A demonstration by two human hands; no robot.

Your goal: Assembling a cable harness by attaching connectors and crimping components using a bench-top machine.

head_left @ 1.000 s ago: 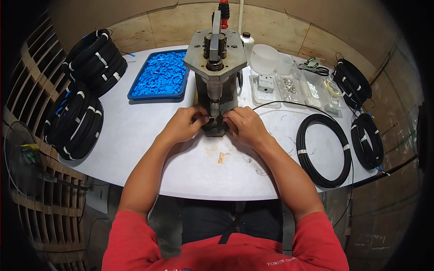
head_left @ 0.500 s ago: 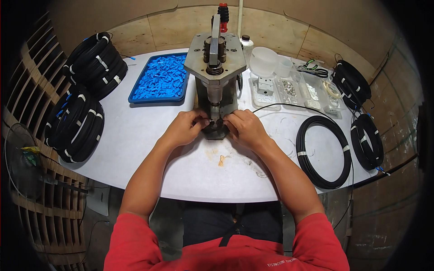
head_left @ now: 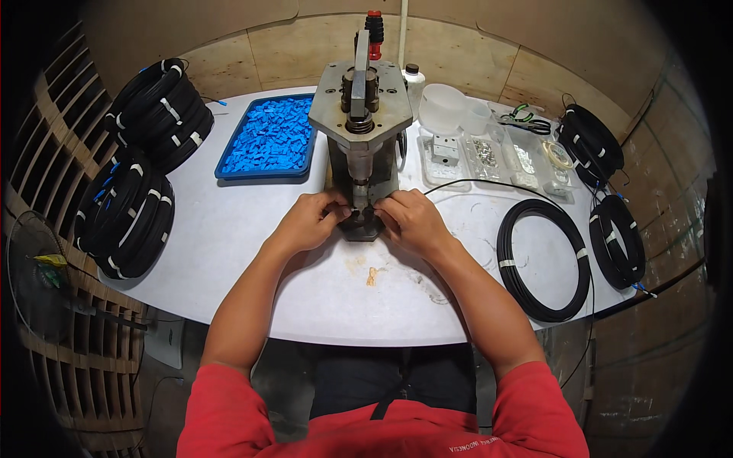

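Note:
A metal hand press [head_left: 330, 107] with an upright lever stands at the middle of the white table. At the left side of its lower tool is my left hand [head_left: 309, 220], thumb and fingers pinched together; what they hold is too small to make out. My right hand [head_left: 414, 220] is closed at the tool's right side, gripping a black cable [head_left: 475, 182]. That cable arches rightward from behind the hand to a black cable coil [head_left: 544, 311] lying flat on the table. The cable's end at the tool is hidden by my fingers.
A blue tray [head_left: 263, 177] of small blue pieces [head_left: 269, 137] sits left of the press. Bundled black coils [head_left: 126, 217] are stacked at far left; other coils [head_left: 617, 238] stand at far right. Clear boxes of small parts [head_left: 485, 158], translucent tubs [head_left: 443, 107] and a bottle [head_left: 414, 82] are behind right.
The whole view has shifted slightly. Both hands keep the same closed grips at the press's lower tool, and the cable still runs to my right hand.

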